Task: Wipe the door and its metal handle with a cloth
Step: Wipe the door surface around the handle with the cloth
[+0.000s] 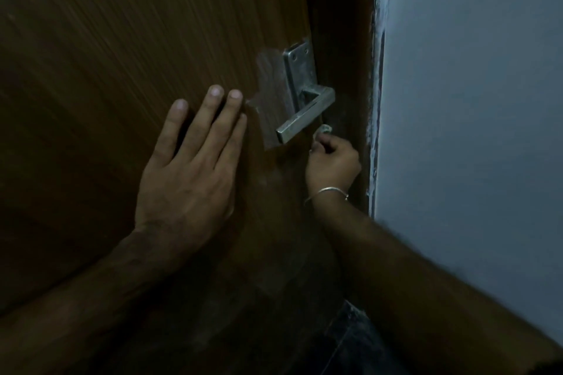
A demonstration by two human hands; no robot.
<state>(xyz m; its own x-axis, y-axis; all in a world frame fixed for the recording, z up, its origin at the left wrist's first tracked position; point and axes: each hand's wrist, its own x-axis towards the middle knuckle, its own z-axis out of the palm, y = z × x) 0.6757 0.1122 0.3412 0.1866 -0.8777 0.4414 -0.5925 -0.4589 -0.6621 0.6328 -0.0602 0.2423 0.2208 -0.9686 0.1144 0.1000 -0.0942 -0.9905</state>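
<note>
The left hand (185,167) lies flat, fingers spread toward twelve o'clock; at its three o'clock, the braceleted right hand (332,164) is curled closed.

Handle (306,114) juts over right hand (332,166); wall (472,100) blocks right; door's (122,39) left free.

The brown wood-grain door (128,39) stood upright as the only carrying surface, its edge beside a grey-white wall (475,100). A metal handle (306,117) with a screwed backplate was fixed to it near that edge. The left hand (189,173) lay flat against the panel, fingers spread, just beside the handle.
</note>
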